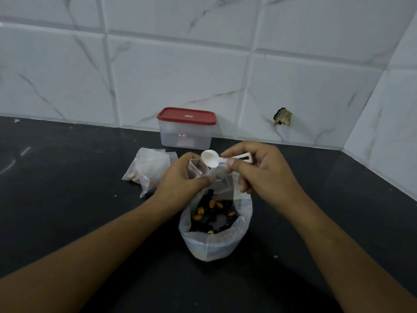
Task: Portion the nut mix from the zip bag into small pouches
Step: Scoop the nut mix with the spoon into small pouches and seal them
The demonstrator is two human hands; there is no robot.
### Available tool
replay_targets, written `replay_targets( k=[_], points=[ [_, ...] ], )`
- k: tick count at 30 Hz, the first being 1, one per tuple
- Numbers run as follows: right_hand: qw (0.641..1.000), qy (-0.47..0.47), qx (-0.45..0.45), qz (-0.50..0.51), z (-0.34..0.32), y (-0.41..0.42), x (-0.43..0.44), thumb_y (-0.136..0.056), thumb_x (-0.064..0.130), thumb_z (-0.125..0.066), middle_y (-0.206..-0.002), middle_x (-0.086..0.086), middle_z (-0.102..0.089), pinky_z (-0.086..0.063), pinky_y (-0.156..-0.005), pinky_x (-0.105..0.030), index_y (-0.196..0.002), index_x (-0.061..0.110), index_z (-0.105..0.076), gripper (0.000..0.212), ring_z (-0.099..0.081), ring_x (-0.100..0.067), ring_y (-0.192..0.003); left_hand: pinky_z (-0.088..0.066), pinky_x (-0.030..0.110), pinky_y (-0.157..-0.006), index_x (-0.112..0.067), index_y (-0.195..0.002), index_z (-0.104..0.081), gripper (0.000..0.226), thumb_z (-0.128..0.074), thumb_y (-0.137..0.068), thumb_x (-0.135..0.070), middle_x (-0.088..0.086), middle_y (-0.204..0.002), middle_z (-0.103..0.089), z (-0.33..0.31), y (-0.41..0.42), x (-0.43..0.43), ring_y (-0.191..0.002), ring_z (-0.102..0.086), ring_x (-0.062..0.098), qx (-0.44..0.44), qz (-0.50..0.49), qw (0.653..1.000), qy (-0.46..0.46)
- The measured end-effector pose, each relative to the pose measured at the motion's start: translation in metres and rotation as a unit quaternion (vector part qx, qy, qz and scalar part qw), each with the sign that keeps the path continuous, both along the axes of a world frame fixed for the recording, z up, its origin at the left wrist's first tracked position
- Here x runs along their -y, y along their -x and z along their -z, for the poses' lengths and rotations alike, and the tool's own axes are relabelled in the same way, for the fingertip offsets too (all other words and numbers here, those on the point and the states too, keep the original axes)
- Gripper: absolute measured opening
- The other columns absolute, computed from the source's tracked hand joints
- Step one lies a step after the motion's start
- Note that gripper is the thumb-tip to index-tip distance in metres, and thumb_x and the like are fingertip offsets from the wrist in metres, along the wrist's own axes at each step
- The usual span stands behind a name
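Note:
A clear zip bag [216, 242] stands open on the black counter, with dark and orange nut mix [214, 214] inside. My left hand [180, 179] grips a small clear pouch [197, 169] just above the bag's far rim. My right hand [259, 168] pinches the handle of a white plastic spoon [211, 158]. The spoon's empty bowl hovers over the pouch's mouth.
Filled small pouches [147, 168] lie to the left of my left hand. A clear box with a red lid [186, 127] stands against the tiled wall behind. The black counter [67, 199] meets a side wall on the right, where a chipped hole [282, 116] shows.

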State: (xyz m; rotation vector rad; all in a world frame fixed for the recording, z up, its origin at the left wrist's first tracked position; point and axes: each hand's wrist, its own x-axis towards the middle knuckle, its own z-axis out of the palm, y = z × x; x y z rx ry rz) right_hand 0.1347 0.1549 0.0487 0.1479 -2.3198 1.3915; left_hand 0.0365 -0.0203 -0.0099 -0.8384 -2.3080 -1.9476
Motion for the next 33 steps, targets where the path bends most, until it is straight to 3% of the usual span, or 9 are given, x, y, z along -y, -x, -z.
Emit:
replay_targets(
  k=[2, 5, 9, 13, 19, 23, 27, 33],
  points=[
    [0.997, 0.074, 0.024, 0.014, -0.003, 0.001, -0.002, -0.098, 0.004, -0.063, -0.078, -0.007, -0.075, -0.047, -0.048, -0.027, -0.103, 0.013, -0.075, 0.016, -0.055, -0.018, -0.048, -0.051, 0.022, -0.070, -0.028, -0.102, -0.064, 0.037, -0.084, -0.078, -0.048, -0.011, -0.092, -0.071, -0.001, -0.001, -0.001, -0.085, -0.068, 0.003, -0.014, -0.014, 1.000, 0.018],
    [0.989, 0.131, 0.038, 0.049, -0.007, 0.001, -0.007, -0.097, 0.002, -0.059, -0.069, -0.008, -0.069, -0.043, -0.043, -0.025, -0.097, 0.004, -0.073, 0.014, -0.050, -0.015, -0.044, -0.047, 0.010, -0.064, -0.026, -0.104, -0.062, 0.030, -0.081, -0.084, -0.037, -0.011, -0.093, -0.069, -0.003, -0.003, 0.000, -0.084, -0.063, -0.007, -0.066, -0.036, 0.994, 0.081],
    [0.993, 0.023, 0.033, 0.109, -0.008, 0.000, -0.016, -0.093, 0.006, -0.059, -0.057, 0.000, -0.060, -0.039, -0.043, -0.021, -0.084, 0.008, -0.071, 0.015, -0.049, -0.010, -0.044, -0.044, 0.005, -0.062, -0.024, -0.107, -0.062, 0.029, -0.080, -0.085, -0.027, -0.011, -0.092, -0.068, -0.003, -0.004, 0.001, -0.083, -0.061, -0.010, -0.083, -0.044, 0.990, 0.105],
    [0.989, -0.087, 0.086, 0.086, -0.007, -0.001, -0.010, -0.091, 0.008, -0.062, -0.053, 0.010, -0.060, -0.041, -0.046, -0.018, -0.079, 0.012, -0.071, 0.015, -0.050, 0.000, -0.044, -0.043, 0.006, -0.059, -0.026, -0.105, -0.061, 0.025, -0.078, -0.086, -0.024, -0.010, -0.091, -0.068, -0.002, -0.003, 0.001, -0.083, -0.061, -0.009, -0.086, -0.058, 0.988, 0.118],
    [0.967, -0.224, 0.061, 0.104, -0.004, -0.003, -0.004, -0.091, 0.020, -0.063, -0.065, 0.007, -0.064, -0.039, -0.056, -0.025, -0.074, 0.025, -0.066, 0.018, -0.052, -0.003, -0.053, -0.045, 0.017, -0.065, -0.027, -0.104, -0.061, 0.023, -0.077, -0.087, -0.027, -0.014, -0.093, -0.067, -0.003, -0.006, 0.000, -0.082, -0.063, -0.001, -0.090, -0.074, 0.987, 0.115],
    [0.956, -0.284, 0.056, 0.054, -0.001, -0.004, -0.002, -0.093, 0.021, -0.061, -0.070, 0.009, -0.064, -0.040, -0.057, -0.024, -0.083, 0.028, -0.064, 0.013, -0.057, -0.001, -0.059, -0.045, 0.020, -0.066, -0.026, -0.104, -0.060, 0.024, -0.076, -0.087, -0.027, -0.013, -0.094, -0.066, -0.004, -0.008, -0.001, -0.085, -0.062, 0.002, -0.092, -0.080, 0.986, 0.112],
    [0.942, -0.326, 0.079, 0.020, 0.001, -0.002, -0.004, -0.098, 0.017, -0.061, -0.073, 0.015, -0.061, -0.035, -0.057, -0.019, -0.094, 0.029, -0.065, 0.013, -0.057, 0.010, -0.064, -0.043, 0.017, -0.065, -0.024, -0.107, -0.060, 0.024, -0.076, -0.089, -0.026, -0.014, -0.094, -0.064, -0.005, -0.009, -0.001, -0.085, -0.062, 0.001, -0.088, -0.084, 0.986, 0.118],
    [0.954, -0.282, 0.101, 0.002, -0.005, -0.003, -0.009, -0.094, 0.014, -0.061, -0.087, 0.012, -0.070, -0.048, -0.068, -0.025, -0.087, 0.030, -0.068, 0.018, -0.064, 0.000, -0.078, -0.044, 0.019, -0.065, -0.023, -0.106, -0.061, 0.024, -0.076, -0.089, -0.028, -0.014, -0.094, -0.065, -0.006, -0.011, -0.001, -0.085, -0.063, 0.003, -0.088, -0.091, 0.986, 0.111]
  ],
)
